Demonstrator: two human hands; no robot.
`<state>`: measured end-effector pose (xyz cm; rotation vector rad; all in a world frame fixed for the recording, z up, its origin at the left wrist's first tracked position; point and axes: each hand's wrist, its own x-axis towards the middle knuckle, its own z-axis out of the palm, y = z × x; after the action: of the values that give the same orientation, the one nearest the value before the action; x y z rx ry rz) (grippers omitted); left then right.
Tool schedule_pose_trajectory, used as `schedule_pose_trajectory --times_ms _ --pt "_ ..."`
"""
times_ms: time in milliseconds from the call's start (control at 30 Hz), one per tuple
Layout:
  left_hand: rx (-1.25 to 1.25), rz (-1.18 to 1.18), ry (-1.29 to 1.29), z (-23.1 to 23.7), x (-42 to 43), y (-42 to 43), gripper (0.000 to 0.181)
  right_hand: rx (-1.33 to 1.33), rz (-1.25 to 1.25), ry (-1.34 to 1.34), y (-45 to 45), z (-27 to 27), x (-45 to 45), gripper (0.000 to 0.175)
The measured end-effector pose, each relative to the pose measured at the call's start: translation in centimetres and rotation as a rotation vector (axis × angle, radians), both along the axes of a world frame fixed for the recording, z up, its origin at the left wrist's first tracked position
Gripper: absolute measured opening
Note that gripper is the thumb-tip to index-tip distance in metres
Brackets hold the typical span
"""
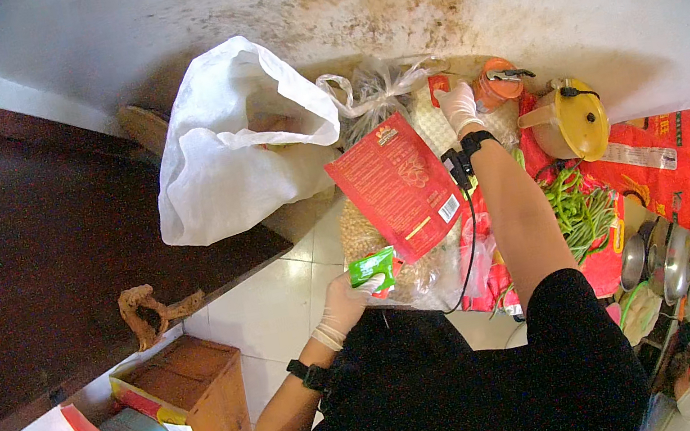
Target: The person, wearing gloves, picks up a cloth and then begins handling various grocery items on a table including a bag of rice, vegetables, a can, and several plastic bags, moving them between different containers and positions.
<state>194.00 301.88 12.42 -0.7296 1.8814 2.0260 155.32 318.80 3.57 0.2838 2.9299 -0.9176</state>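
Note:
My left hand [345,304], in a thin white glove, grips a small green packet [371,268] with its thumb on top. A bit of red and orange wrapping shows from beneath that packet. A large red printed pouch [399,189] with a barcode lies just beyond it, on top of clear bags, one holding tan beans [360,230]. Farther off, my gloved right hand [459,106] has its fingers on a small red packet [438,87], beside a jar with an orange lid [500,80]. The fingertips there are partly hidden.
A white plastic bag [226,160] stands with its mouth open on the dark wooden table [50,251]. At right are a yellow-lidded container [576,122], green beans or peppers [577,211], a red bag [671,161] and metal pot lids [680,262]. A wooden cabinet [213,388] stands lower left.

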Motion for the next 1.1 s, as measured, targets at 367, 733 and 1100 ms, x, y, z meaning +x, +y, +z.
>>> schedule_pose_trajectory --times_ms 367,733,1100 --pt "-0.302 -0.199 0.111 0.6 -1.1 -1.1 0.024 -0.847 -0.021 -0.107 3.5 4.7 5.7 0.027" --pt "-0.525 -0.433 -0.112 4.1 4.0 -3.4 0.03 -0.174 1.129 0.001 -8.8 18.2 27.2 0.04" --pt "-0.496 -0.33 0.0 3.1 4.6 -3.8 0.03 -0.085 0.339 0.533 3.7 7.9 11.3 0.023"
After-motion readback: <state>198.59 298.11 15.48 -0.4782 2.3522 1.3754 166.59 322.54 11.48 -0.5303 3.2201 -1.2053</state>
